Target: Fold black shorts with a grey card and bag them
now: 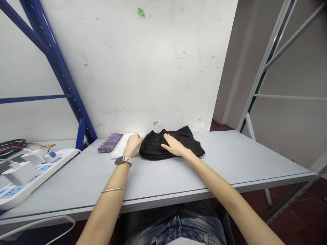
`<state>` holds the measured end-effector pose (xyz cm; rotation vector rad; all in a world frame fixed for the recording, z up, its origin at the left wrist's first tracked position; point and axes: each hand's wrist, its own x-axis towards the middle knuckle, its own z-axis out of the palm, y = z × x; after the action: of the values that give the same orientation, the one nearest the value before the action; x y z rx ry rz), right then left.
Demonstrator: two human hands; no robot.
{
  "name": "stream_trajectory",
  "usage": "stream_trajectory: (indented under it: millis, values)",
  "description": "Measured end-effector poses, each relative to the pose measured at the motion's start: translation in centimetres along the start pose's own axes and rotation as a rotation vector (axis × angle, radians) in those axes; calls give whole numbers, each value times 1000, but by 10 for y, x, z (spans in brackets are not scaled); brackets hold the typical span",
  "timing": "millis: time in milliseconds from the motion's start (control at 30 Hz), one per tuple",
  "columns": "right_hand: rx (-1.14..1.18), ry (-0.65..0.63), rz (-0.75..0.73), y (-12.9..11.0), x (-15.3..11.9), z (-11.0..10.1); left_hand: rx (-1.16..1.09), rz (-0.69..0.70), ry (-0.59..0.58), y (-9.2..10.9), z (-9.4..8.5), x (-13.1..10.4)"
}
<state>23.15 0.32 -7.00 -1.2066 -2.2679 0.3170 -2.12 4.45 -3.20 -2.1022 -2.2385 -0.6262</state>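
Note:
A folded piece of black cloth [153, 147], perhaps a garment, lies on the table against the white wall, its top edge gathered. My right hand [174, 145] rests flat on it with the fingers stretched out. Just left of the cloth, my left hand [134, 142] is closed, over a flat white sheet or bag [119, 149]. What its curled fingers hold, if anything, is hidden. A watch with a light strap [123, 160] is on my left wrist, and a thin bangle sits farther up that forearm.
A purple flat item [110, 143], partly blurred out, lies left of the white sheet. On the left stand a white power strip [55, 164] with plugged-in adapters [20, 173] and dark cables [11, 144]. A blue metal frame [60, 73] rises behind. The grey table [245, 153] ends before my lap.

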Motion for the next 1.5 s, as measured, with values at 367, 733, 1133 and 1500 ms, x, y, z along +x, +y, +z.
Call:
stream_trajectory:
  millis: [367,733,1133,1500]
  values:
    - [-56,-135,-9,15,2,13,90,-50,-105,-5,-5,-10]
    - [172,27,121,15,1,14,-105,212,15,70,13,-44]
    - [-35,74,-57,2,-3,24,-180,186,-19,79,44,-47]
    - [-176,-99,-310,-7,-11,3,-408,282,7,75,34,-44]
